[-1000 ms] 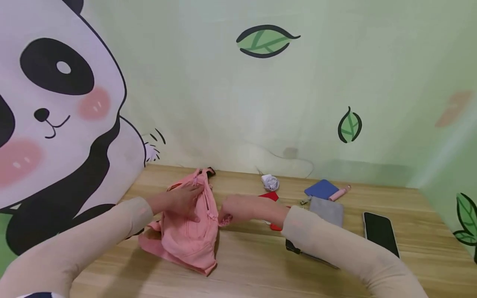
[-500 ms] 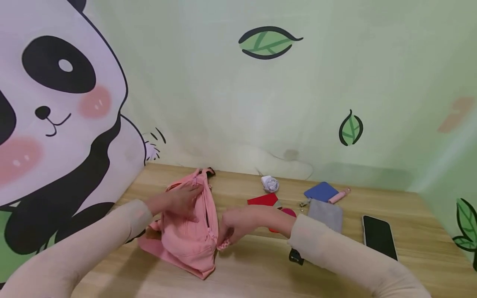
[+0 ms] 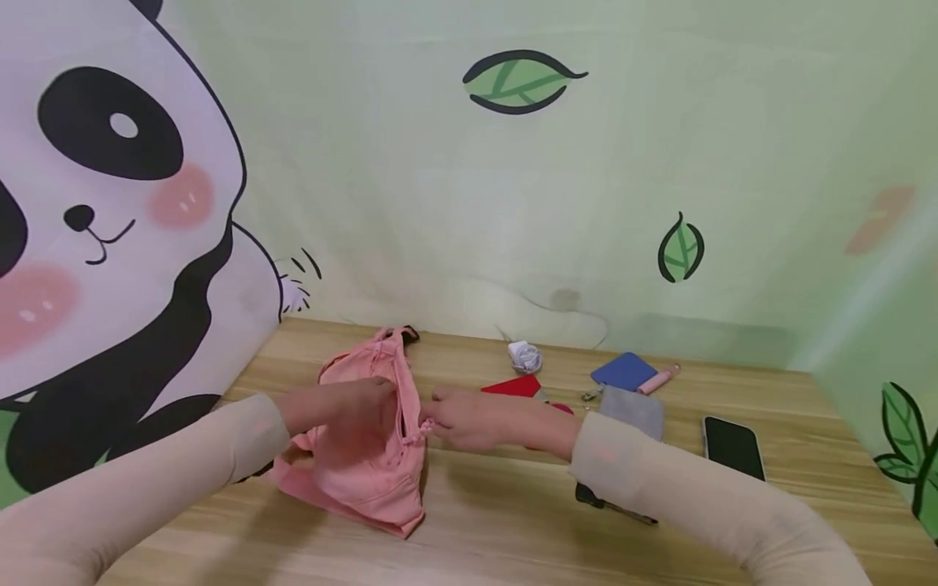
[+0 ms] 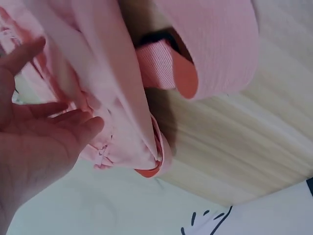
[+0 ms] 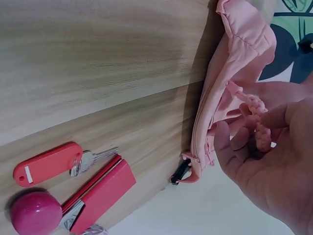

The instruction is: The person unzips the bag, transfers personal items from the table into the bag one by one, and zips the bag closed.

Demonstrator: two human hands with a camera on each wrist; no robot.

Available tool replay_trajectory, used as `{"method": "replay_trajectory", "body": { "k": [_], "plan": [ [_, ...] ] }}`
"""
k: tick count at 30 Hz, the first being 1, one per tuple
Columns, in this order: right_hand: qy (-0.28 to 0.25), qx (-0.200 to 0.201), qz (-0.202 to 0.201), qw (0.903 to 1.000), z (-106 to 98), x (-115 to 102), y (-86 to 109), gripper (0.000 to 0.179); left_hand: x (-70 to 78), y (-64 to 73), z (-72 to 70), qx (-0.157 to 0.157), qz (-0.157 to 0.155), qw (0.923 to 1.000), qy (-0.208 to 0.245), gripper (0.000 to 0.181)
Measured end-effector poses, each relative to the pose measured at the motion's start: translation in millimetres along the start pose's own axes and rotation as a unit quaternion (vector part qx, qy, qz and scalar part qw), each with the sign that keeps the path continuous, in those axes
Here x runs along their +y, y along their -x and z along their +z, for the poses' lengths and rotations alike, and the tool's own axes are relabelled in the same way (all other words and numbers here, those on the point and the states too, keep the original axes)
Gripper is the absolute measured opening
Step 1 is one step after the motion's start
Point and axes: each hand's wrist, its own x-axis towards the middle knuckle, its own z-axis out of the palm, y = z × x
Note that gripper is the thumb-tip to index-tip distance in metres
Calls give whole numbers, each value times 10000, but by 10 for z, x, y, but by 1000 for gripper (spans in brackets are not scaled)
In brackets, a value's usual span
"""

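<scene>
A pink zipped bag with broad straps stands on the wooden table, left of the middle. My left hand lies over its front, fingertips at the edge of the zipped slot. In the left wrist view those fingers are loosely bent and spread, with a gap between them. At the bag's right side my right hand pinches a knobbly pink braided zip pull between thumb and fingers. A strap loops out onto the table in the left wrist view. The bag's inside is hidden.
Right of the bag lie a red key tag with keys, a flat red case and a shiny magenta round thing. Farther off are a coiled white cable, blue pad, pink tube, grey pouch and phone.
My right hand went toward me with the zip pull, then back up beside the bag. My left hand, earlier flatter on the bag's front, now has its fingers bent at the slot's edge.
</scene>
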Motion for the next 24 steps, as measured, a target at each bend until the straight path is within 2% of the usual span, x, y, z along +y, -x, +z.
{"method": "replay_trajectory", "body": {
  "k": [3, 6, 8, 12, 14, 19, 24],
  "plan": [
    [128, 71, -288, 9995, -24, 5, -35, 21, 92, 56, -27, -442, -266, 9986, -95, 85],
    [309, 204, -580, 9976, -60, 4, -71, 16, 148, 82, -6, -620, -461, 9970, 99, 100],
    [452, 286, -724, 9959, -101, -11, -94, 14, 175, 91, 23, -619, -420, 9972, 95, 100],
    [595, 262, -760, 9950, -173, -35, -110, 13, 222, 89, 95, -601, -360, 9973, -224, 101],
    [598, 169, -767, 9951, -202, -39, -114, 13, 234, 82, 120, -542, -424, 9976, -125, 105],
    [503, -256, -1009, 9933, -260, -10, -114, 10, 252, 65, 145, -457, -577, 9971, 204, 111],
    [454, -832, -1211, 9881, -299, 15, -94, 10, 284, 67, 153, -370, -671, 9966, 310, 110]
  ]
}}
